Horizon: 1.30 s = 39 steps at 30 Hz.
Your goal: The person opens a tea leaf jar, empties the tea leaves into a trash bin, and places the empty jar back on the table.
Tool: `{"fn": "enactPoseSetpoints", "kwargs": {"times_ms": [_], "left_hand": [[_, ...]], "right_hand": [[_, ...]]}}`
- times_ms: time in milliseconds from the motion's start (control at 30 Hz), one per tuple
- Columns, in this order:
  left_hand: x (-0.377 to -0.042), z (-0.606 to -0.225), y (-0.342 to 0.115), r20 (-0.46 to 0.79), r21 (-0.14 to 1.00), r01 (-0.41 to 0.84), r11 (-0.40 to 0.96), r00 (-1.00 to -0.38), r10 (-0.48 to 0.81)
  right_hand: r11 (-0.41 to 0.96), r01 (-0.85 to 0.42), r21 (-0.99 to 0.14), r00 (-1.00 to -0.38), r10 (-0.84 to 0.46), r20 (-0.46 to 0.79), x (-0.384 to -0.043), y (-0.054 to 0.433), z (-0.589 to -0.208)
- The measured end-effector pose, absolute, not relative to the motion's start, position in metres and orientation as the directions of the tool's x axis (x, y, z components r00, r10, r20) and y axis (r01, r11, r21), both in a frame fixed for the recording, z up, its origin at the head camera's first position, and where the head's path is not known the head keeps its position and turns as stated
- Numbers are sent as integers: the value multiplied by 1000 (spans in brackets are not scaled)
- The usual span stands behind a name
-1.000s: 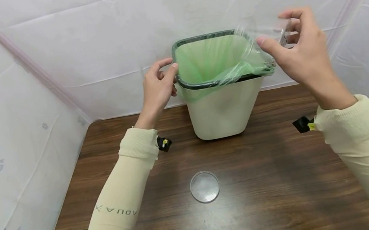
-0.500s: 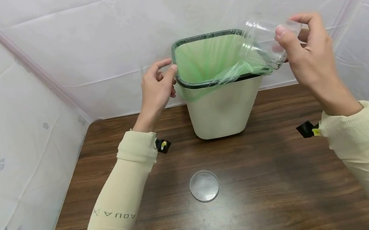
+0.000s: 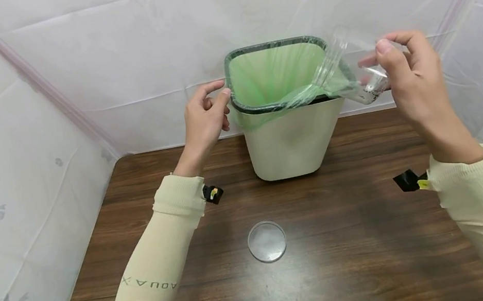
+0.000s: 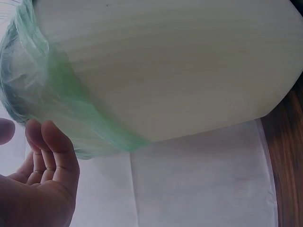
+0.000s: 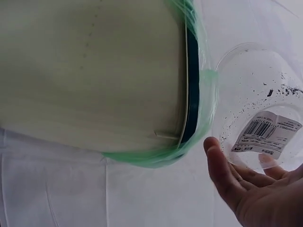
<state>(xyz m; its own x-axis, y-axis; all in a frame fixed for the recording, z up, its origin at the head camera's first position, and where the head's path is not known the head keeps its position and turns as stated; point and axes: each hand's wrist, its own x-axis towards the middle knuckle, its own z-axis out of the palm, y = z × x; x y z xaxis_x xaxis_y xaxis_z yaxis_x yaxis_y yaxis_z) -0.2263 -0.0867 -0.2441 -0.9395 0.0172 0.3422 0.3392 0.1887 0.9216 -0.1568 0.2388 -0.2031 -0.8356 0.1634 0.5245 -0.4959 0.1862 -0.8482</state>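
My right hand (image 3: 414, 70) grips a clear plastic jar (image 5: 258, 90) near its base. The jar tilts with its mouth end over the right side of the trash can (image 3: 291, 140). Dark specks cling inside it, and a barcode label (image 5: 267, 132) shows at its base in the right wrist view. A thin green bag (image 3: 277, 77) lines the can and folds over its dark green rim (image 3: 226, 69). At the can's left rim, my left hand (image 3: 206, 117) rests its fingertips, thumb and fingers apart in the left wrist view (image 4: 45, 179).
A clear round lid (image 3: 266, 242) lies on the brown wooden table (image 3: 333, 261) in front of the can. White sheet walls (image 3: 150, 44) stand close behind and at both sides. The bag's loose edge rises beside the jar.
My right hand has drawn right and down with the jar, whose base now hangs lower than before. The left hand has stayed at the can's rim. Can and lid have not moved.
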Motion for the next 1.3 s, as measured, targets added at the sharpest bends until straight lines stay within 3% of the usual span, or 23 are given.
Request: {"fn": "enactPoseSetpoints", "kwargs": {"times_ms": [133, 367, 667, 867, 1100, 1300], "left_hand": [[-225, -244, -87, 332, 927, 330, 176, -943, 17], [-223, -244, -88, 323, 930, 321, 180, -946, 17], [-221, -245, -90, 320, 934, 320, 161, -947, 23], [-219, -246, -90, 317, 935, 316, 162, -948, 18], [-218, -247, -90, 316, 936, 315, 155, -949, 15], [-217, -249, -92, 308, 940, 306, 154, -951, 13]], "right_hand": [[-8, -523, -852, -846, 129, 518, -154, 240, -208], [-175, -515, -839, -857, 77, 510, -148, 243, -214], [-257, -480, -839, -871, 24, 491, -140, 248, -226], [-286, -464, -838, -871, -26, 491, -137, 251, -231], [-132, -361, -923, -930, -31, 367, -127, 253, -233], [-75, -327, -942, -941, -63, 332, -123, 256, -240]]}}
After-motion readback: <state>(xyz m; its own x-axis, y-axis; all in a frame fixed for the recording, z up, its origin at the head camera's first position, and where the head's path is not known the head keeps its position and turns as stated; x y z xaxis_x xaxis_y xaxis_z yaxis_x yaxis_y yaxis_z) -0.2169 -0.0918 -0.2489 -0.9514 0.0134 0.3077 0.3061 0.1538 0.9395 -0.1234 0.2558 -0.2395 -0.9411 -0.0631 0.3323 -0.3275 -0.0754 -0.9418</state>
